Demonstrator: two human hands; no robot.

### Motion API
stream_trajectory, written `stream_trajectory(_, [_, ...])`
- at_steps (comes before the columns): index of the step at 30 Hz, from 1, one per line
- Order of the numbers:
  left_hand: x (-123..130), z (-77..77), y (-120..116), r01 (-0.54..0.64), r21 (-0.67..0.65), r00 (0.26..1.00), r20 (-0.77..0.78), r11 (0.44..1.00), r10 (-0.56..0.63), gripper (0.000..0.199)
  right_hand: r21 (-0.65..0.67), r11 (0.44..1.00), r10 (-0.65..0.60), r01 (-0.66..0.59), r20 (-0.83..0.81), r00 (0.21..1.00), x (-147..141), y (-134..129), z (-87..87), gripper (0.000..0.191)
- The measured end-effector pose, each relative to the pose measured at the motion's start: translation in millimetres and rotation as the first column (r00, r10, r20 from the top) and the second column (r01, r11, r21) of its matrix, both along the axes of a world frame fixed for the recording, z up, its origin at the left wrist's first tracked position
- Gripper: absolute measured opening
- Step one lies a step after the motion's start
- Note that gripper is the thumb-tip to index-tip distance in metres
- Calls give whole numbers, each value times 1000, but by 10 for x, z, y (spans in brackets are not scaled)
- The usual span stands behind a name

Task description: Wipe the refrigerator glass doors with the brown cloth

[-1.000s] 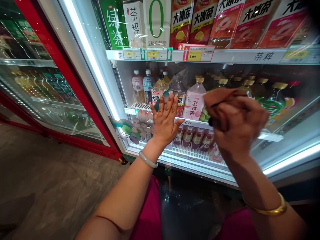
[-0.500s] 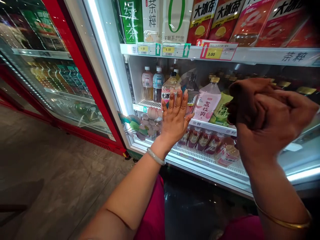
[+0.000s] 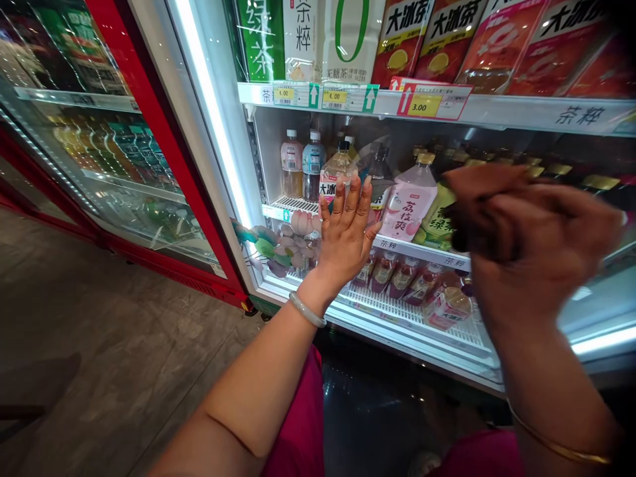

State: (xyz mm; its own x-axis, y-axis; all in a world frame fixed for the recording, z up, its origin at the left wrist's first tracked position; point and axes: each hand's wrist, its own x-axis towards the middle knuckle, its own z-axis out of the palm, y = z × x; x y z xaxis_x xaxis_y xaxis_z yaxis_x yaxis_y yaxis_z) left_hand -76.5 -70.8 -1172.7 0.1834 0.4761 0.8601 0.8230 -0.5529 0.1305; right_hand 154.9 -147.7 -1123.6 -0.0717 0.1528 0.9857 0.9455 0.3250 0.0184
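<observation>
My left hand (image 3: 346, 235) lies flat on the glass door (image 3: 342, 305) of a drinks fridge, fingers stretched out and a little apart. Nothing is held in it. On the right, my right hand (image 3: 546, 245) is closed round a crumpled brown cloth (image 3: 484, 182), whose folds stick out at the hand's left side. This hand is blurred by motion and is close to the glass; whether the cloth touches the glass I cannot tell. Behind the glass, near my left hand, stand a bottle with a black cap (image 3: 342, 159) and a large pink bottle (image 3: 410, 205).
Price tags (image 3: 420, 106) line the upper fridge shelf (image 3: 521, 106), with large drink bottles above. Flower stickers (image 3: 278, 248) decorate the lower left of the glass. A second fridge with a red frame (image 3: 163, 146) stands at the left, above the grey floor (image 3: 114, 344).
My right hand with the cloth has shifted slightly left and turned a little. My left hand stays flat on the glass. The view has moved very slightly.
</observation>
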Motion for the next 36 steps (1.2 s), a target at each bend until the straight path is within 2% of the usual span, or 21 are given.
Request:
stream_trajectory(2, [21,-14,16,-7,2,1000,12,1000,7,73,10,999,-32,32,-69,997,121,-7,83,41])
stream_trajectory(4, [39,-29,28,-16,5,1000,20,1000,16,73,-1,1000,-23,23,-79,997,63,1,8,40])
stream_trajectory(6, [50,-41,33,-17,12,1000,22,1000,16,72,-22,1000,2,-2,10,1000,-143,26,-197,38])
stream_trajectory(9, [52,-52,36,-4,37,1000,29,999,3,71,-63,998,0,14,226,974,-497,66,-544,26])
stream_trajectory(11, [47,-59,40,13,61,999,40,998,-15,71,-78,997,9,16,311,950,-596,73,-643,19])
stream_trajectory(13, [39,-66,50,33,82,998,45,996,-37,72,-113,993,68,-38,275,959,-524,62,-573,20])
stream_trajectory(15, [33,-73,63,44,99,998,44,994,-49,72,-107,991,92,-75,158,983,-321,47,-378,27])
stream_trajectory(17, [31,-80,77,38,115,998,40,993,-43,73,-34,998,47,-46,27,999,-87,41,-163,33])
stream_trajectory(19, [35,-85,89,26,128,999,37,991,-31,73,26,1000,3,-2,-37,999,66,49,-34,36])
stream_trajectory(21, [44,-88,96,16,135,999,39,991,-21,74,53,998,-18,20,-29,999,70,63,-48,36])
stream_trajectory(26, [70,-82,76,21,111,998,54,994,-27,71,-2,1000,-25,26,203,979,-380,72,-470,29])
stream_trajectory(29, [81,-71,60,31,110,997,67,993,-39,70,-35,999,-7,17,285,958,-516,63,-570,23])
stream_trajectory(32, [82,-68,64,21,134,998,63,991,-29,72,-32,999,47,-42,202,978,-295,61,-378,25])
stream_trajectory(36, [68,-81,83,14,139,999,46,990,-20,76,119,991,49,-53,38,998,253,66,2,39])
